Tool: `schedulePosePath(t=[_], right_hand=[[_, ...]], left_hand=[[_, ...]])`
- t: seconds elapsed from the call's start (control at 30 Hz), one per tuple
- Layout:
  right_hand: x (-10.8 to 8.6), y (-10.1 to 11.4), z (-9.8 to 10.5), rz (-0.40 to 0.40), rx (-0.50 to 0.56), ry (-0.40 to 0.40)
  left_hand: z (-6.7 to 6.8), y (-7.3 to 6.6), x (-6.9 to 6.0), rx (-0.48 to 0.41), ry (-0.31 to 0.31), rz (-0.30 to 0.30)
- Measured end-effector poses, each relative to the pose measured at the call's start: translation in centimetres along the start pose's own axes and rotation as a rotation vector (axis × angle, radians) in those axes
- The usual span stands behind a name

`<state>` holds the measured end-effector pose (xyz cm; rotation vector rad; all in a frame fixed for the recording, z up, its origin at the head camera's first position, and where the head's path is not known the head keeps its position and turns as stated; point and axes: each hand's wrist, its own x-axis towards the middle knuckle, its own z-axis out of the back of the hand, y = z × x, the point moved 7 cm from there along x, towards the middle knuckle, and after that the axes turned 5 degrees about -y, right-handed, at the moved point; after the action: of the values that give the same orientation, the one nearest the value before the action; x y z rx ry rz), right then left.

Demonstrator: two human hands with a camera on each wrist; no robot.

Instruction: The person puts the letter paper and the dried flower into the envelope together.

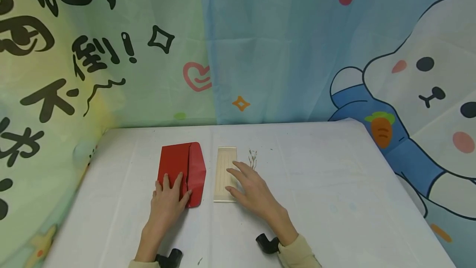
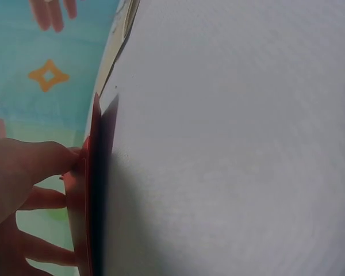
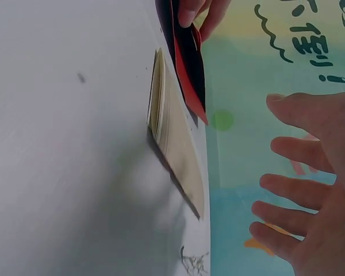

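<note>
A red envelope (image 1: 174, 161) with its flap unfolded to the right lies on the white table. My left hand (image 1: 165, 202) rests on its lower part, fingers spread, the thumb near the flap's crease. In the left wrist view the thumb (image 2: 46, 161) touches the envelope's edge. Just right of the envelope lies a folded cream paper (image 1: 223, 177) with lengthwise lines; the right wrist view shows its several layers. My right hand (image 1: 256, 193) hovers over the paper's right edge, its fingers apart and holding nothing. Beyond its fingertips lies a small dried sprig (image 1: 253, 158).
A white cloth covers the table (image 1: 334, 185). Printed curtains (image 1: 267, 53) hang behind and to the left of it. Black wrist camera mounts (image 1: 267, 244) sit at both wrists. A tiny green scrap (image 1: 199, 261) lies near the front edge.
</note>
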<state>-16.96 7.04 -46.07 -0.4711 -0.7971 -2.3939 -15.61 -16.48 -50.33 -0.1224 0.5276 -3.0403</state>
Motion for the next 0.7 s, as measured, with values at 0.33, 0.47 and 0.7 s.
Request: schedulePosePath(t=[0.33,0.47,0.7], right_hand=[[0.8,0.8,-1.2,0.009,0.016,0.055],[0.9,1.0,-1.7,0.013,0.007,0.072],[1.2,1.3,-2.4,0.035,0.004,0.096]], left_hand=[[0.1,-0.1,0.0,0.014,-0.011,-0.018],[0.1,-0.2,0.0,0.018,-0.014,-0.015],[0.0,-0.2,0.0,0.025,-0.011,-0.007]])
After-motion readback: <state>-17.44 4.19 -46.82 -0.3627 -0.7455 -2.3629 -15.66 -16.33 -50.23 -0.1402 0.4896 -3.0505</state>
